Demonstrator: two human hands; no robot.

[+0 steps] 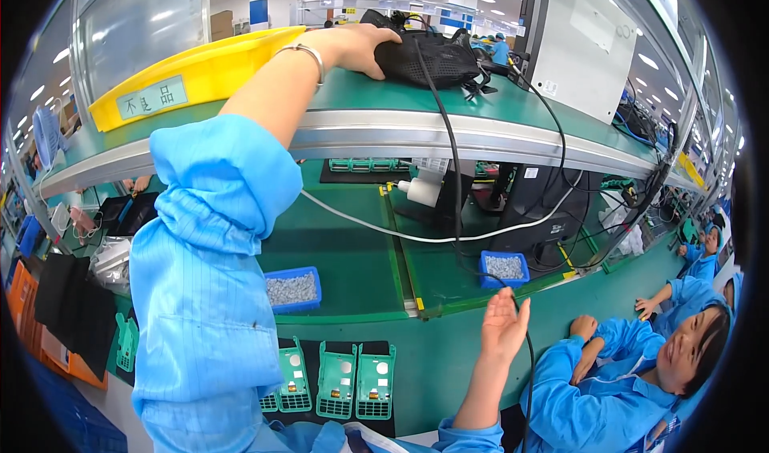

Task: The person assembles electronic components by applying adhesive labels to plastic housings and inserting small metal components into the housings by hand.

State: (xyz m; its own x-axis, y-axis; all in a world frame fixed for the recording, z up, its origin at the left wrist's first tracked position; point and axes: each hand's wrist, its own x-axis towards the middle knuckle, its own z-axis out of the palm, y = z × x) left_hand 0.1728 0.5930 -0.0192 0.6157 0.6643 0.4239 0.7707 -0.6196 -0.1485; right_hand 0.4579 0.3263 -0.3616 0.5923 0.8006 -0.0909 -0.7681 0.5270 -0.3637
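Observation:
My left hand (pixel 362 46) reaches up to the raised shelf, its fingers and thumb closed around the left end of a black mesh bag (pixel 432 59). Several straps and cords lie on and beside the bag. Lower down, my right hand (pixel 503 325) is raised over the bench's front edge, palm turned up and fingers loosely stretched. A black cable (pixel 458 181) hangs from the shelf and runs past the fingertips and thumb of that hand; it does not look gripped. Below the left sleeve, several green plastic housings (pixel 336 379) lie on a dark mat.
A yellow tray (pixel 232 67) sits on the shelf (pixel 352 99), left of the bag. On the green bench (pixel 352 253) are blue bins of small grey pieces (pixel 293 289), (pixel 505 269); a white cable (pixel 384 230) sags above them. A monitor (pixel 545 205) stands behind. A co-worker (pixel 609 373) sits close at right.

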